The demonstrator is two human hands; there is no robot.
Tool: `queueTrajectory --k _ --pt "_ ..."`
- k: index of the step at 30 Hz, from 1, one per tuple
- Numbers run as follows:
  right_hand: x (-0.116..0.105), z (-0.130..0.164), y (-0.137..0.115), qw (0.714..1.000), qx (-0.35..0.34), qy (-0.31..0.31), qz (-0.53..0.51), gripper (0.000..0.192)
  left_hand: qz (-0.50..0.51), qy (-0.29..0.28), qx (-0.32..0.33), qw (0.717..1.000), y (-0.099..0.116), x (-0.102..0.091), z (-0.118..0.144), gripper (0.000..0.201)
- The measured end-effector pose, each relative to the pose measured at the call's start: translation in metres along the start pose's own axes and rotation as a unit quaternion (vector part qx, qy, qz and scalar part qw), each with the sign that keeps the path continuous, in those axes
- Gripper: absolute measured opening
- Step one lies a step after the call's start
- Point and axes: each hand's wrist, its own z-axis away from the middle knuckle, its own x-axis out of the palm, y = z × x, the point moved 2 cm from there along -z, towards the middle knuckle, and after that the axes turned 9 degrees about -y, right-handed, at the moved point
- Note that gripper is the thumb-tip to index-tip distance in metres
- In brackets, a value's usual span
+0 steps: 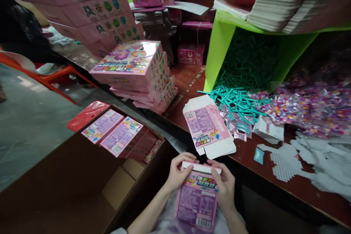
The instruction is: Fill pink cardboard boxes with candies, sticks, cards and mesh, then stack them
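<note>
A pink printed box (197, 199) rests in my lap, held at its top end by both hands. My left hand (177, 172) grips its upper left corner, and my right hand (225, 184) grips its upper right edge. The fingers of both hands press on the white top flap. Just beyond, several flat unfolded pink box blanks (208, 128) lie stacked at the edge of the red-brown table (301, 184).
An open brown carton (82, 186) at the left holds packed pink boxes (116, 135). A stack of finished boxes (137, 76) stands behind it. A tipped green bin (219, 44) spills teal sticks (236, 100); bead bags (309, 106) and white grid sheets (315, 164) cover the right.
</note>
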Motion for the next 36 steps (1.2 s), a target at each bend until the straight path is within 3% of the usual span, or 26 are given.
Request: queueTrajectory --k 5,8,11,12,15,16,19,22,24,26,27,29,31,33,36 --pt "-0.016 -0.002 -0.003 0.990 -0.053 -0.131 -0.016 0.007 -0.047 -0.086 0.019 0.995 0.009 -0.003 0.010 0.023" --pt "-0.025 -0.009 -0.008 0.975 -0.077 -0.194 0.072 0.002 -0.130 -0.117 0.042 0.984 0.016 -0.009 0.015 0.021" --pt "-0.029 -0.016 -0.018 0.955 -0.080 -0.227 0.176 0.005 -0.239 -0.127 0.013 0.963 0.034 -0.015 0.015 0.018" --pt "-0.028 -0.017 -0.025 0.951 -0.088 -0.230 0.189 0.015 -0.264 -0.127 0.002 0.956 0.045 -0.017 0.014 0.017" --pt "-0.020 -0.019 -0.058 0.942 -0.136 -0.239 0.192 0.064 -0.298 -0.124 0.046 0.945 0.097 -0.025 0.009 0.009" --pt "-0.015 -0.018 -0.074 0.933 -0.160 -0.245 0.210 0.070 -0.304 -0.119 0.081 0.942 0.121 -0.027 0.008 0.007" --pt "0.009 -0.020 -0.133 0.877 -0.284 -0.234 0.308 0.049 -0.336 -0.087 0.181 0.920 0.198 -0.029 0.012 0.006" --pt "0.046 -0.034 -0.197 0.793 -0.449 -0.209 0.354 0.042 -0.388 -0.045 0.261 0.883 0.266 -0.026 0.018 0.006" --pt "0.073 -0.054 -0.231 0.728 -0.553 -0.156 0.373 0.047 -0.452 0.013 0.306 0.838 0.297 -0.032 0.013 0.007" --pt "0.093 -0.082 -0.249 0.693 -0.603 -0.051 0.392 0.058 -0.528 0.078 0.351 0.769 0.314 -0.051 -0.001 0.014" --pt "0.100 -0.099 -0.248 0.693 -0.595 -0.012 0.407 0.062 -0.563 0.105 0.374 0.729 0.319 -0.065 -0.010 0.016" --pt "0.100 -0.133 -0.226 0.722 -0.526 0.010 0.450 0.054 -0.614 0.161 0.402 0.660 0.320 -0.101 -0.032 0.020" --pt "0.082 -0.164 -0.181 0.752 -0.447 -0.012 0.484 0.040 -0.649 0.181 0.397 0.623 0.314 -0.137 -0.053 0.025" --pt "0.051 -0.184 -0.128 0.775 -0.362 -0.007 0.518 0.049 -0.672 0.165 0.370 0.620 0.302 -0.167 -0.070 0.030" --pt "0.008 -0.191 -0.068 0.796 -0.249 0.011 0.551 0.059 -0.664 0.145 0.341 0.649 0.284 -0.191 -0.085 0.036"
